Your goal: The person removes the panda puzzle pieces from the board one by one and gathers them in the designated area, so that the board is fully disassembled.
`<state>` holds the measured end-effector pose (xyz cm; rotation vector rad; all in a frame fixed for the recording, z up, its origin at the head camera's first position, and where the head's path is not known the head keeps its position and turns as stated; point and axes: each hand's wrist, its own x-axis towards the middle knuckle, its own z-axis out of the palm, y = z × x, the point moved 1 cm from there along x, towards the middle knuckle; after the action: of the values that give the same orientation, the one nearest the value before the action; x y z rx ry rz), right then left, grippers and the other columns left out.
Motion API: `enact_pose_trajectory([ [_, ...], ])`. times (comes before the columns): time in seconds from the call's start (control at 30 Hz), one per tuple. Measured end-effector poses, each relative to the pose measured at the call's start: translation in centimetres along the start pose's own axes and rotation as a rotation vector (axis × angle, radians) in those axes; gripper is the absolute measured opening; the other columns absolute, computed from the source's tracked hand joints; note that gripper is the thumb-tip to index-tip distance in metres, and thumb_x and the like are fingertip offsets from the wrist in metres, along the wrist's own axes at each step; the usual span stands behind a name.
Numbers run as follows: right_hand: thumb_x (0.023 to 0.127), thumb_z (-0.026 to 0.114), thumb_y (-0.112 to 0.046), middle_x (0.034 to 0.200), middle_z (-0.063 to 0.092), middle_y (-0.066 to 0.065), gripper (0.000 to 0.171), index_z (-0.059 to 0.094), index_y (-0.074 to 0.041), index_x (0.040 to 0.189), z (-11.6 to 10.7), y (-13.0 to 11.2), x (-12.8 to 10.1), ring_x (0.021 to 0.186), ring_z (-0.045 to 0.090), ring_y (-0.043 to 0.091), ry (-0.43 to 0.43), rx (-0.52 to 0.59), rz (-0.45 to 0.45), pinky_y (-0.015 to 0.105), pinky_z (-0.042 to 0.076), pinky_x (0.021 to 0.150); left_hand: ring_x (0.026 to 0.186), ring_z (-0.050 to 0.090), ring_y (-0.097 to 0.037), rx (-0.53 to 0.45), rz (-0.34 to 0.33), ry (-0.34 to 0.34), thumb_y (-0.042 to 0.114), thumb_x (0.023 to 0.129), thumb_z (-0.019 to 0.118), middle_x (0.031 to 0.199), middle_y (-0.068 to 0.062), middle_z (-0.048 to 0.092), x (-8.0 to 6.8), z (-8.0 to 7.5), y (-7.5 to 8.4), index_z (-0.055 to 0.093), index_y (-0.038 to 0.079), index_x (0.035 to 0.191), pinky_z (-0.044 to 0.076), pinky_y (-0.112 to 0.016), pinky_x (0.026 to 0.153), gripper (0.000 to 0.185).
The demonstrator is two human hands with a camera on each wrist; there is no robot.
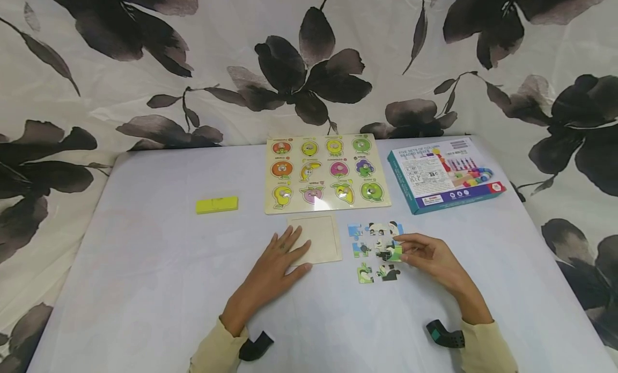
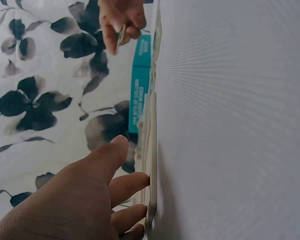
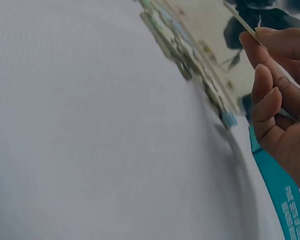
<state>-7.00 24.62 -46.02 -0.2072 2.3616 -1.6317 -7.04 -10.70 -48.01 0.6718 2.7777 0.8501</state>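
Here, the left hand (image 1: 280, 263) rests flat on a wooden puzzle tray (image 1: 316, 238) while the right hand (image 1: 427, 255) takes a pinching grip on a panda puzzle piece (image 1: 392, 251).

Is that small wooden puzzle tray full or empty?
Empty: the tray shows bare wood, and the panda pieces lie loose beside it.
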Motion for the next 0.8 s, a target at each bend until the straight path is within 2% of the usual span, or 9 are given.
enact_pose_trajectory([
  [0.1,0.088,0.068,-0.007,0.095,0.064,0.011,0.037,0.059,0.005,0.123,-0.5,0.4,-0.7,0.079,0.059,0.01,0.002,-0.017,0.025,0.022,0.05,0.066,0.147,0.012,-0.022,0.002,0.001,-0.002,0.044,0.095,0.055,0.157,-0.005,0.025,0.0,0.0,-0.1,0.05,0.016,0.14,0.009,-0.046,0.118,0.053],
  [0.27,0.09,0.066,-0.007,0.096,0.065,0.011,0.035,0.06,0.004,0.122,-1.2,1.2,-1.4,0.082,0.061,0.009,-0.017,-0.025,0.018,0.02,0.051,0.072,0.147,0.011,-0.022,0.0,0.004,-0.002,0.044,0.095,0.055,0.157,-0.005,0.025,0.0,0.1,-0.1,0.05,0.016,0.14,0.009,-0.046,0.118,0.054],
  [0.43,0.09,0.066,-0.008,0.098,0.066,0.014,0.035,0.06,0.005,0.122,-1.6,1.6,-1.9,0.083,0.061,0.009,-0.042,-0.053,0.069,0.019,0.051,0.075,0.147,0.012,-0.022,0.002,0.007,0.001,0.044,0.095,0.054,0.157,-0.005,0.025,0.0,0.1,-0.1,0.05,0.015,0.14,0.009,-0.046,0.118,0.053],
  [0.6,0.089,0.066,-0.008,0.094,0.067,0.012,0.033,0.062,0.003,0.12,-1.6,1.7,-1.9,0.079,0.06,0.009,-0.063,-0.09,0.113,0.02,0.051,0.071,0.147,0.012,-0.023,0.0,0.01,0.001,0.044,0.095,0.055,0.157,-0.006,0.026,0.1,0.0,0.0,0.051,0.015,0.14,0.009,-0.047,0.118,0.053],
  [0.8,0.088,0.067,-0.006,0.089,0.066,0.008,0.03,0.065,0.001,0.117,-1.5,1.4,-1.7,0.071,0.053,0.008,-0.056,-0.162,0.113,0.021,0.046,0.061,0.147,0.012,-0.023,0.003,0.014,0.002,0.043,0.095,0.055,0.157,-0.005,0.025,0.1,0.0,0.0,0.05,0.015,0.14,0.009,-0.047,0.118,0.053],
])
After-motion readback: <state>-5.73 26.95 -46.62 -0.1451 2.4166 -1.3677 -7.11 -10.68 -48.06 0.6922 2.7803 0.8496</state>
